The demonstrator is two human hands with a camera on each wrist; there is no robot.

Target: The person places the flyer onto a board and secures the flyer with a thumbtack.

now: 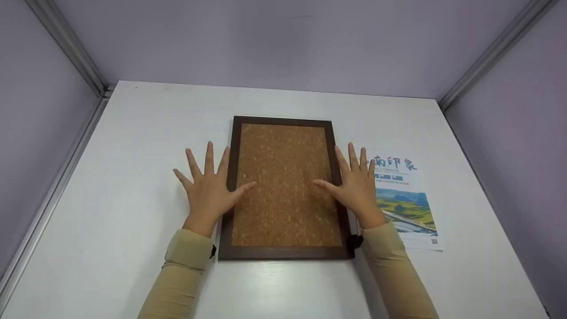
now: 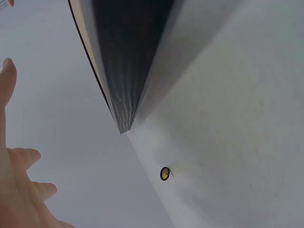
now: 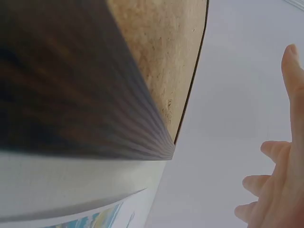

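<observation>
A cork board (image 1: pixel 285 186) in a dark wooden frame (image 1: pixel 283 253) lies flat in the middle of the white table (image 1: pixel 133 146). My left hand (image 1: pixel 208 188) lies flat with fingers spread, its palm on the frame's left rail and its thumb on the cork. My right hand (image 1: pixel 354 186) mirrors it on the right rail, thumb on the cork. The left wrist view shows the frame's dark edge (image 2: pixel 126 61) and my fingers (image 2: pixel 16 190). The right wrist view has the frame (image 3: pixel 71 85), the cork (image 3: pixel 161 52) and my spread fingers (image 3: pixel 280 190).
A printed leaflet (image 1: pixel 405 199) with a landscape photo lies right of the board, partly under my right hand and forearm. A small round brass-coloured pin (image 2: pixel 165 173) lies on the table near the frame's corner. Grey booth walls (image 1: pixel 283 40) enclose the table on three sides.
</observation>
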